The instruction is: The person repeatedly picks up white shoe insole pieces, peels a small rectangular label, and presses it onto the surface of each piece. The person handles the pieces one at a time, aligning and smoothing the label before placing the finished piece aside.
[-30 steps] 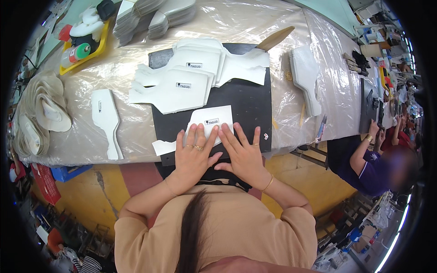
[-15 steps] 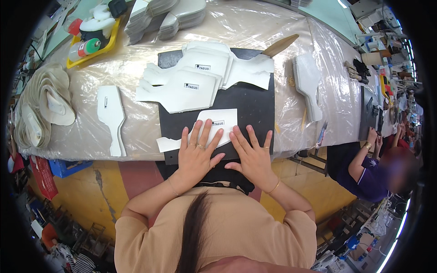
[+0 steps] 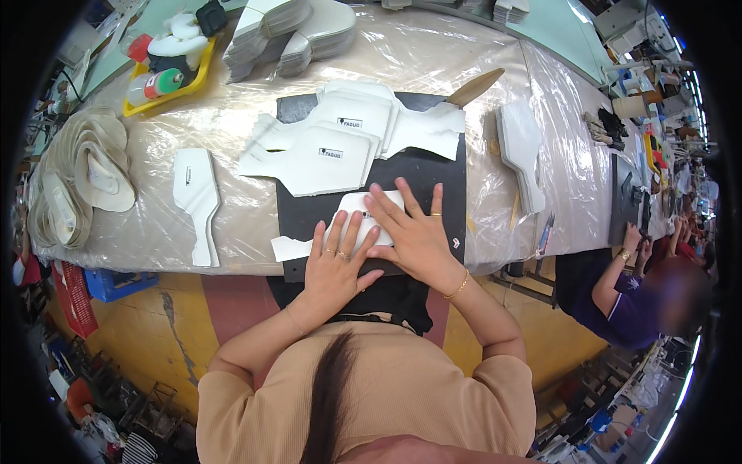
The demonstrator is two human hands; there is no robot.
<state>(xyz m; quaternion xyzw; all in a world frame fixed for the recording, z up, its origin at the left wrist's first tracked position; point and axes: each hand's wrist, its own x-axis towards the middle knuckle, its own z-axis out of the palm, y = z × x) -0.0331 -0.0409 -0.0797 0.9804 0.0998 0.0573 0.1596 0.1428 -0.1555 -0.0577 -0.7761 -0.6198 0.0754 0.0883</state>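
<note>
A white flat cut-out piece (image 3: 291, 248) with a small dark printed label lies near the front edge of a black board (image 3: 433, 174). My left hand (image 3: 334, 259) rests on it with spread fingers, covering its middle. Across its upper right part lies my right hand (image 3: 417, 236), fingers also apart, hiding some of the label. Neither hand grips anything. Just beyond my fingers, a fanned pile of similar white pieces (image 3: 332, 158) overlaps the board's far side. A small white and red sticker (image 3: 456, 243) shows on the board right of my right hand.
On the plastic-covered table, white pieces (image 3: 195, 182) lie left and a stack of them (image 3: 519, 147) right. Beyond are insole-shaped pieces (image 3: 99, 174), a yellow tray (image 3: 202, 77) with bottles, grey-white stacks (image 3: 325, 35) and a tan pointed tool (image 3: 475, 87). A co-worker (image 3: 610, 294) sits at right.
My right hand has moved left and away from me, onto the white piece, uncovering the small sticker on the board. My left hand stays nearly in place. The whole view has shifted slightly.
</note>
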